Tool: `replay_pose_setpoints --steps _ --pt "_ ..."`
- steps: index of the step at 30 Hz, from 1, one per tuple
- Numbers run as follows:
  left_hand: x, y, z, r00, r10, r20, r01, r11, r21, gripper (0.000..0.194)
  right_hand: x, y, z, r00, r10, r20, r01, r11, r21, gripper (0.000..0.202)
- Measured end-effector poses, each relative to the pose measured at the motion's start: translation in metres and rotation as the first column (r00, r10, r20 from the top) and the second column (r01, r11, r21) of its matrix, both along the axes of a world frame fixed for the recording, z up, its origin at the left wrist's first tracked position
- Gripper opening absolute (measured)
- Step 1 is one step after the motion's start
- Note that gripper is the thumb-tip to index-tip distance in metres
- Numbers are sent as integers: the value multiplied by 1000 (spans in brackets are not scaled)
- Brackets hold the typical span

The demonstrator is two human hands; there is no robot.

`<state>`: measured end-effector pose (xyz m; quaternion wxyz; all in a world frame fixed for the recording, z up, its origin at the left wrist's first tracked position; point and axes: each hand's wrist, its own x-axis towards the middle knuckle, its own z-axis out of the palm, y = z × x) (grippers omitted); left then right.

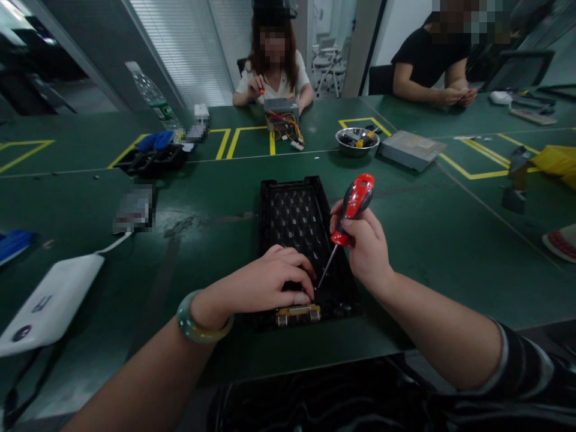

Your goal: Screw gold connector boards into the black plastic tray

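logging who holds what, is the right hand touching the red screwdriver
Touching. The head view shows it plainly: the right hand grips the screwdriver, with no gap between them.

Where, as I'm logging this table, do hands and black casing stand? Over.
Right hand: grip on screwdriver, pointed down. Left hand: at near end of black casing. Casing: on green table. Possible obstruction: left hand, near screwdriver.

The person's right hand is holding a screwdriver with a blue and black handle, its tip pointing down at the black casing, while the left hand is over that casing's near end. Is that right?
Not quite: the handle of the screwdriver is red and black, as the head view shows. The right hand, left hand and black casing are as described.
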<state>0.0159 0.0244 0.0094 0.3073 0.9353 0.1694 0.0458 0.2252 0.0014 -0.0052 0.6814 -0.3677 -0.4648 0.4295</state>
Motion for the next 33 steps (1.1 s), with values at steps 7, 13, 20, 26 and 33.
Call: replay_pose_setpoints --steps 7,13,20,26,33 --pt "-1 0 0 1000 -6 15 7 999 -44 17 -4 -4 -1 997 68 -31 -68 998 -8 16" --pt "1 -1 1 1000 -25 -7 25 999 -40 11 -6 -7 2 997 62 -37 -64 997 -37 15" --pt "3 -3 -1 1000 -3 6 3 1000 -28 11 -3 -6 2 999 44 -5 -44 999 -29 14" --pt "6 -5 -4 999 32 27 -32 999 6 10 -3 -9 5 999 52 2 -52 998 17 14" --pt "10 -12 -1 998 -7 57 -3 988 156 11 -2 -10 8 999 37 18 -39 994 106 15"
